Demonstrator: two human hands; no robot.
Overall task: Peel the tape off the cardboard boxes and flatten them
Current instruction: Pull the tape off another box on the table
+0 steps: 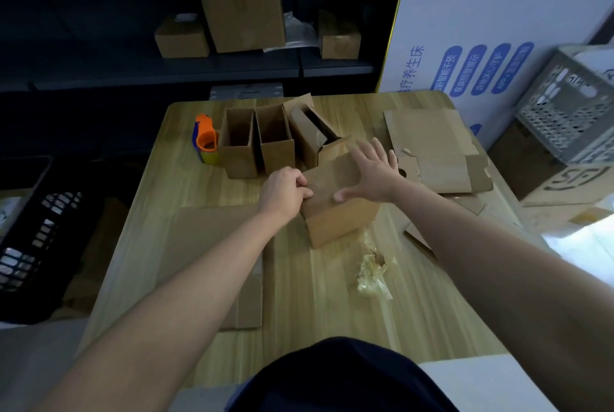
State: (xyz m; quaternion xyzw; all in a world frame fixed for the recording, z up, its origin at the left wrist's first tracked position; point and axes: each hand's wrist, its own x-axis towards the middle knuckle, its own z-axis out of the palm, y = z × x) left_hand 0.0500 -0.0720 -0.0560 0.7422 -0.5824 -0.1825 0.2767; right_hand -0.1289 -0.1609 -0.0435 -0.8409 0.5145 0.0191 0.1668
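A closed brown cardboard box (339,212) stands in the middle of the wooden table (332,305). My right hand (372,172) lies flat on its top with fingers spread. At the box's left top edge, my left hand (285,190) has its fingers curled and pinches something there; the tape itself is too faint to make out. Behind it stand two open boxes (255,142) and a third tipped open box (309,136). A crumpled wad of peeled tape (373,273) lies on the table nearer to me.
Flattened cardboard lies at the right (435,149) and under my left forearm (212,245). An orange and yellow tape dispenser (206,139) sits at the back left. Shelves behind hold more boxes (244,18). A grey crate (571,109) is at right, a black crate (33,232) at left.
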